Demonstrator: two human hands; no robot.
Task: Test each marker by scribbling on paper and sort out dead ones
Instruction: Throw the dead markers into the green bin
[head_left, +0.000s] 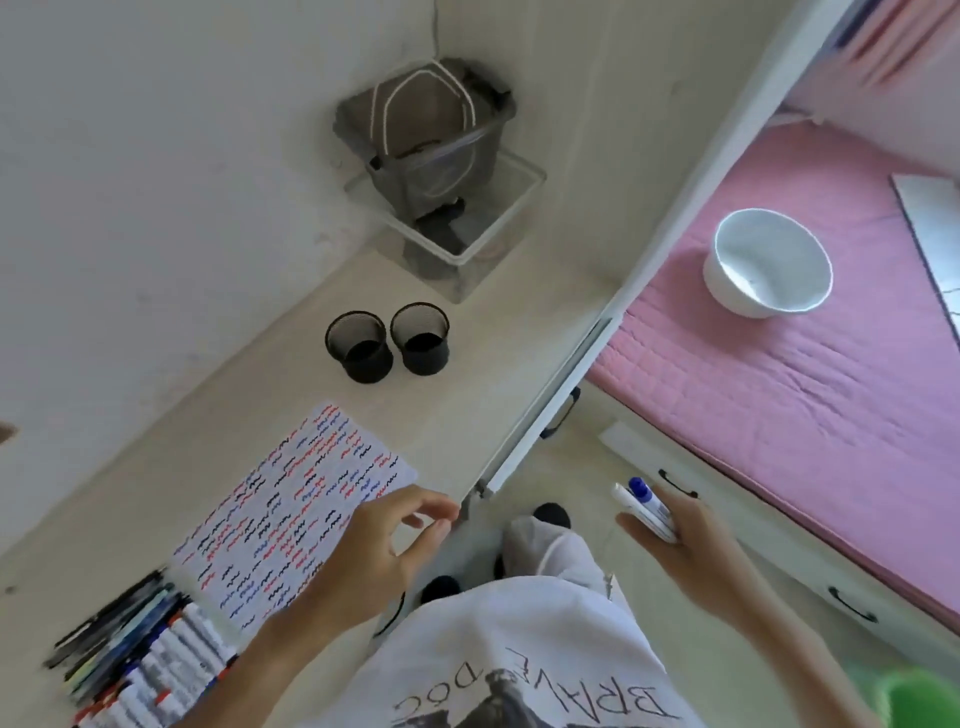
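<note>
While the left hand (387, 540) hovers loosely spread over the paper (291, 519), the right hand (675, 540) grips markers (647, 506).

Desk (467, 364): pale, matt, smooth. Two cups (387, 343): black metal mesh. Sheet (291, 514): matt white paper. Markers (647, 506): glossy plastic. Bowl (766, 262): white, glossy. Bedcover (779, 389): pink quilted cloth. Bin (431, 140): translucent grey plastic.

The marker pile (140, 660) at 7 o'clock runs off the bottom edge; its count is unreadable. A green object (917, 699) at 5 o'clock is blurred and cropped.
</note>
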